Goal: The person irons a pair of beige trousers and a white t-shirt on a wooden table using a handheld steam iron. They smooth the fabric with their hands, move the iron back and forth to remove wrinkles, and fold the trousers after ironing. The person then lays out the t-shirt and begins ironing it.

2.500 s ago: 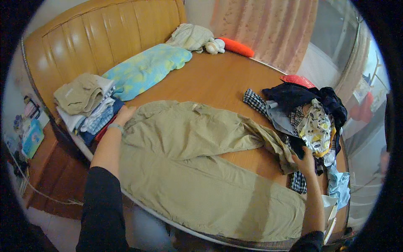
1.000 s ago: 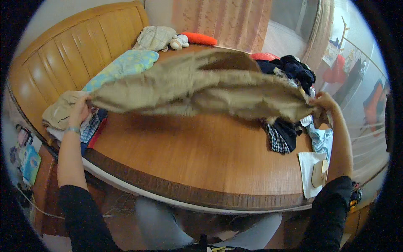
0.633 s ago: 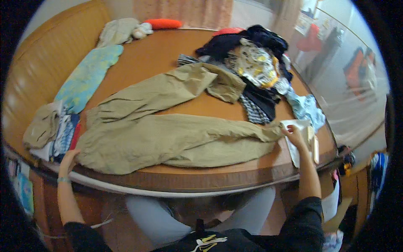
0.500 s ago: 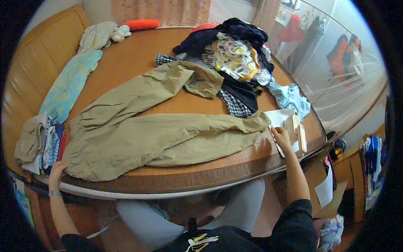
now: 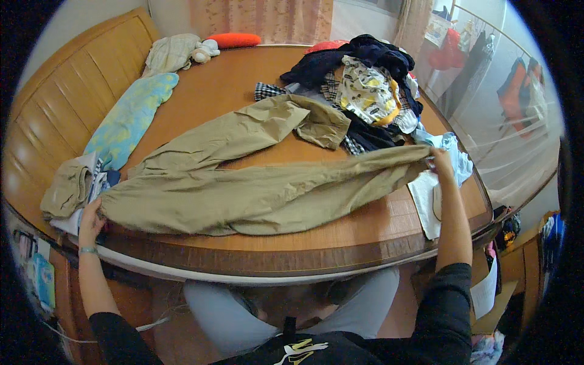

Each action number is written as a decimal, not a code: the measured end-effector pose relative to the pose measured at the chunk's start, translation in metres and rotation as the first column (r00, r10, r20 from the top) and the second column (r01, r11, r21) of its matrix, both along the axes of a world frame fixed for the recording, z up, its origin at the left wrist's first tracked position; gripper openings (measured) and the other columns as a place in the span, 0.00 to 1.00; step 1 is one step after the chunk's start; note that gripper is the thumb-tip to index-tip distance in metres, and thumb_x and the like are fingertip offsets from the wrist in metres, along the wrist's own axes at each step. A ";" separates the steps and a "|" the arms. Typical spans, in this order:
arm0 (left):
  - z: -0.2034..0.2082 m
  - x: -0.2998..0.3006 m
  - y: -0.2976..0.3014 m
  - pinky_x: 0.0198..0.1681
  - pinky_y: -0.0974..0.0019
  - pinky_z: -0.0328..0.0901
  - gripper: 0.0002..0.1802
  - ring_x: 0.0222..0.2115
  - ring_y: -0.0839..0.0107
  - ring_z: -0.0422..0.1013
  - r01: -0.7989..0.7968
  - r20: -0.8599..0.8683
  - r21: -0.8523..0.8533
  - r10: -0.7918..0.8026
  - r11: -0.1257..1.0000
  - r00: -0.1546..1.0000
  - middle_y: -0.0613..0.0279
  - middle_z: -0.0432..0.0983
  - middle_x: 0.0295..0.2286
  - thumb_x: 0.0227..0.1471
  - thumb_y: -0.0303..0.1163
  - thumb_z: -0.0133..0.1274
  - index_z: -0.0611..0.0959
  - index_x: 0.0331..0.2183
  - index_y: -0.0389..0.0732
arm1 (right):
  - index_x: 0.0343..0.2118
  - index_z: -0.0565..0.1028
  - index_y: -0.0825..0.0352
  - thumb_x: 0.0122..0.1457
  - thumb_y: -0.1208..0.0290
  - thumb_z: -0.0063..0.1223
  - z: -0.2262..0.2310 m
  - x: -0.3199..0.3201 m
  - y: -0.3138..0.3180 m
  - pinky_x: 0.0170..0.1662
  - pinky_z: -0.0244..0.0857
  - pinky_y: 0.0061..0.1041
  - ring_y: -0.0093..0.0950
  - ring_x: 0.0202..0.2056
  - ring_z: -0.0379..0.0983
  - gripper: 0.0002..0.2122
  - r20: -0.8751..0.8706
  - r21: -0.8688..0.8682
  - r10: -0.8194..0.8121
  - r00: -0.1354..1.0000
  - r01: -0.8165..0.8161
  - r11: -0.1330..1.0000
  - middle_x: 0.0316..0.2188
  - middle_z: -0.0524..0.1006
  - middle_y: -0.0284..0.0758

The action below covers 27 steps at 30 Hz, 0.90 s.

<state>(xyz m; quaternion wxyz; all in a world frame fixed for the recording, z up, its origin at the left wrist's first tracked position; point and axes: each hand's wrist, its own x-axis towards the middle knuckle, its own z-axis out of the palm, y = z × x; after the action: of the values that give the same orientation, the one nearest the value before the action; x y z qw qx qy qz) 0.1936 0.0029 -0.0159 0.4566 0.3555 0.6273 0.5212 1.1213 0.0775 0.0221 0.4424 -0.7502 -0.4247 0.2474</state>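
Observation:
A pair of khaki trousers (image 5: 261, 191) lies spread across the brown bed mat, waist toward the left and legs toward the right. My left hand (image 5: 91, 220) is closed on the near corner of the waistband. At the other end, my right hand (image 5: 441, 163) grips the hem of the near leg and holds it raised off the mat, so that leg is pulled fairly straight. The far leg (image 5: 249, 131) rests bent, its hem touching the heap of clothes. Beside my left hand sits a stack of folded clothes (image 5: 68, 188) with a khaki piece on top.
A heap of clothes (image 5: 368, 91) lies at the far right, light blue cloth (image 5: 450, 149) nearer. White cloth (image 5: 424, 204) lies under my right forearm. A blue-yellow pillow (image 5: 131, 118) runs along the wooden headboard (image 5: 79, 85). Mosquito netting (image 5: 496, 158) hangs at the right.
My right hand has taken the near leg's hem and drawn it up and to the right. My left hand now holds the waistband; the near leg is straighter. The whole view has shifted slightly.

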 end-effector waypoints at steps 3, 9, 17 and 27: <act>0.005 -0.012 0.001 0.14 0.74 0.60 0.13 0.17 0.77 0.67 -0.092 -0.092 -0.187 0.075 0.978 0.993 0.65 0.74 0.24 0.49 0.38 0.45 0.75 0.33 0.40 | 0.31 0.71 0.64 0.51 0.57 0.44 0.024 0.006 -0.005 0.29 0.60 0.24 0.22 0.28 0.67 0.15 0.028 0.093 -0.019 0.999 0.017 0.995 0.26 0.72 0.30; -0.006 -0.061 0.008 0.28 0.70 0.65 0.12 0.25 0.71 0.69 -0.003 0.103 -0.172 0.021 0.985 0.994 0.63 0.73 0.26 0.49 0.36 0.46 0.75 0.34 0.40 | 0.29 0.71 0.72 0.55 0.60 0.44 0.069 0.039 -0.020 0.27 0.63 0.23 0.24 0.23 0.69 0.16 -0.121 0.214 0.080 0.989 -0.052 0.976 0.23 0.73 0.34; 0.006 -0.014 0.006 0.41 0.63 0.60 0.21 0.43 0.71 0.62 0.071 0.213 0.190 -0.111 0.979 0.971 0.65 0.66 0.41 0.47 0.34 0.49 0.68 0.45 0.44 | 0.47 0.61 0.66 0.52 0.69 0.48 0.044 -0.029 -0.055 0.36 0.64 0.25 0.26 0.34 0.69 0.19 -0.173 0.209 0.423 0.889 -0.387 0.898 0.33 0.72 0.35; -0.007 -0.041 -0.005 0.15 0.82 0.55 0.06 0.19 0.83 0.62 -0.041 -0.066 -0.139 0.032 0.989 0.997 0.76 0.69 0.23 0.47 0.33 0.48 0.72 0.31 0.47 | 0.50 0.58 0.66 0.54 0.68 0.46 0.004 0.056 -0.035 0.40 0.63 0.31 0.29 0.40 0.66 0.20 -0.536 0.121 0.154 0.830 -0.106 0.987 0.39 0.67 0.34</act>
<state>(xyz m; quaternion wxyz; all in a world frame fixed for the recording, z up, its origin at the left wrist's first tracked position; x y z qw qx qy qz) 0.1524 -0.0024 -0.0229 0.4508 0.3274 0.6829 0.4725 1.1773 0.0425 0.0261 0.5585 -0.5988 -0.3420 0.4609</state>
